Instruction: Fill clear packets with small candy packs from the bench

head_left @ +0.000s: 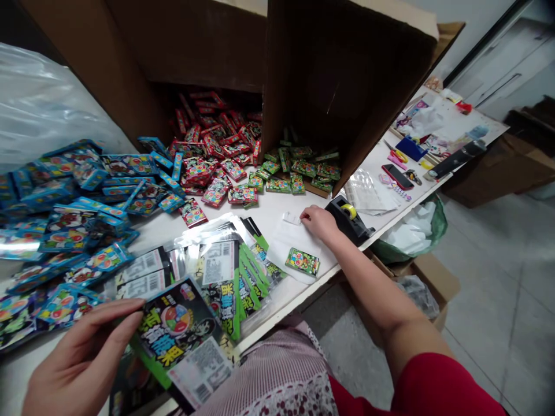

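Note:
A black and green printed candy packet (180, 341) with a white label at its lower corner is pinched between the thumb and fingers of my left hand (87, 358). Over the white table, my right hand (319, 222) has its fingers closed at the right end of a small white label (291, 218), which lies on a white paper sheet (277, 245). Below that hand, a small green candy box (302, 261) rests on the same sheet. Similar packets (223, 271) lie fanned out between my hands, several of them with white labels.
Blue boxes (104, 211) are heaped at left, red boxes (217, 156) and green boxes (299, 164) before open cartons (347, 75). A black tape dispenser (351, 219) stands beside my right wrist. Farther right are a phone (397, 177) and a filled green bag (416, 231) below the edge.

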Demonstrator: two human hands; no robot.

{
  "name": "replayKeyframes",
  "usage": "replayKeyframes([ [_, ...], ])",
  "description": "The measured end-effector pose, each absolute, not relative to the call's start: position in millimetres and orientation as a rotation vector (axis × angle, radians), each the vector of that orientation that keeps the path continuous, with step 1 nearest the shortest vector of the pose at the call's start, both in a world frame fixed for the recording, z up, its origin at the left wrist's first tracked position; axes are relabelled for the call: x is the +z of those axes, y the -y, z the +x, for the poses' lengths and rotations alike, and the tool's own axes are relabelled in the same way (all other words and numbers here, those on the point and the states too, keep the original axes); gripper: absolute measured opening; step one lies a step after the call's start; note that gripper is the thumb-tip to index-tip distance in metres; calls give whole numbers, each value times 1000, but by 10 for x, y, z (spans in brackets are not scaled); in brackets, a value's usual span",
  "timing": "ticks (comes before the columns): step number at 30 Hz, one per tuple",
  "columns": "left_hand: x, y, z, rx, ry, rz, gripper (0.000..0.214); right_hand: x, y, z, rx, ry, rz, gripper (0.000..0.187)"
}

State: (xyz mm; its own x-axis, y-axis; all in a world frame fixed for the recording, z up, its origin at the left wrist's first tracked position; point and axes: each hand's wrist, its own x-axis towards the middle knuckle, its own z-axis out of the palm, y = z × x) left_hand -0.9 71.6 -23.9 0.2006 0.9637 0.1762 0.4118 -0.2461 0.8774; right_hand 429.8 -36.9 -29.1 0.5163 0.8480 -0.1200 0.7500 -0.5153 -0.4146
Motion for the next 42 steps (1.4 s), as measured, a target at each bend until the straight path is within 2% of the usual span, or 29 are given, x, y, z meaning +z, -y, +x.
replayKeyframes([
  [7,-27,-512,91,924,-1264,1778,10,-384,398,4292,519,1086,-2339,9],
  [13,84,-425,197,871,-1212,1698,15,-139,484,4281,672,875,-2076,20],
  [16,147,-395,276,890,-1116,1679,12,235,425,3941,792,1012,-1780,25],
  [22,186,-339,348,886,-1026,1574,12,921,41,2807,1099,1669,-1324,10],
  [28,157,-308,326,882,-939,1520,10,847,-326,2320,1345,1906,-1368,8],
  [34,103,-309,344,930,-900,1512,9,683,-405,2269,1296,1965,-1478,8],
  [42,93,-260,446,1086,-982,1605,10,613,-461,2256,1450,1847,-1518,9],
])
